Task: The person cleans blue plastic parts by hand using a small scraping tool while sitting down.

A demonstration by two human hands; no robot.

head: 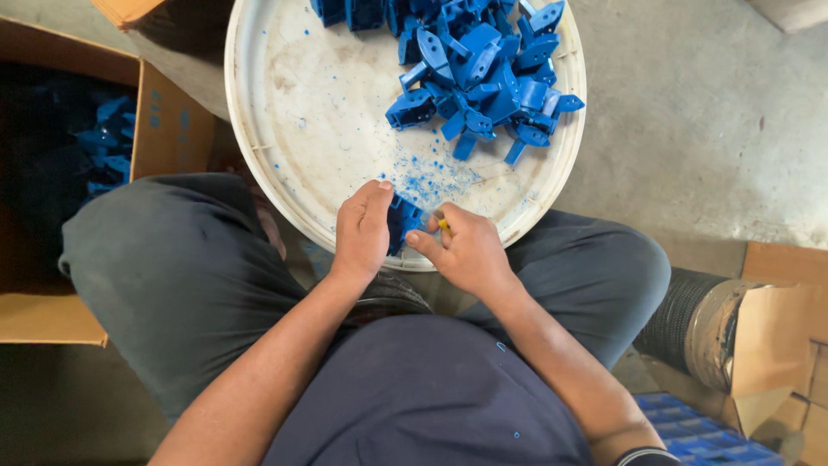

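My left hand [362, 231] grips a blue plastic part [403, 220] over the near rim of a round white tray [285, 129]. My right hand [466, 252] is closed around a small tool with a yellow tip [443, 226], held against the same part. A pile of several blue plastic parts [483, 73] lies at the far side of the tray. Blue shavings [427, 177] are scattered on the tray just beyond my hands.
An open cardboard box [168, 121] at the left holds more blue parts [108, 142]. Another cardboard box [776, 328] and a blue crate [699, 431] sit at the right. My knees flank the tray on a concrete floor [707, 112].
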